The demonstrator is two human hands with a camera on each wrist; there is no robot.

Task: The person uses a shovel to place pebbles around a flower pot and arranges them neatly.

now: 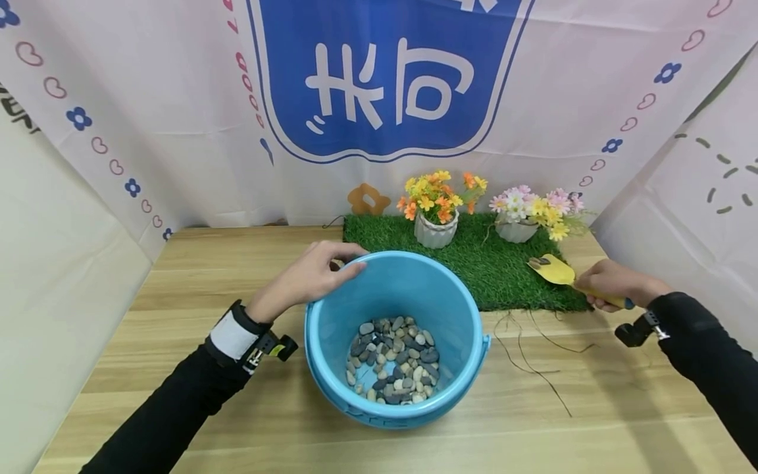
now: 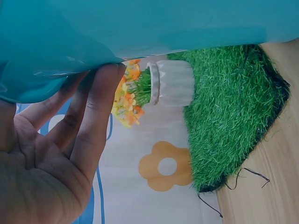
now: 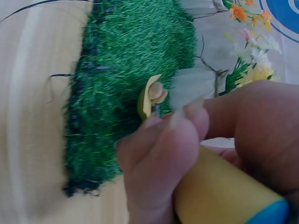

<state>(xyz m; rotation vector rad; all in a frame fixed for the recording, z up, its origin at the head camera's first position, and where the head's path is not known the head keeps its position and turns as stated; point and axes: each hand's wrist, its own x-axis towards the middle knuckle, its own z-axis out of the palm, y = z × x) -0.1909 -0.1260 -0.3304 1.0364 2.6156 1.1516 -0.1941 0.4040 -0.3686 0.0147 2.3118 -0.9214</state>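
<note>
Black sleeves (image 1: 172, 408); white-black wrist strap (image 1: 237, 336); small black wrist cameras (image 1: 633, 331).

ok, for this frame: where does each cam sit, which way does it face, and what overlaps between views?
Head: worn on the head, looking forward and down at the blue bucket of pebbles on the wooden table; both black sleeves, left hand and right hand show.
Left wrist: beside the palm, facing past the bucket wall to the white flower pot and grass mat; the left-hand fingers show.
Right wrist: behind the knuckles, looking along the yellow trowel, which carries pebbles, over the mat; the gripping fingers show.
Shared: both wrist views catch the mat and table.
</note>
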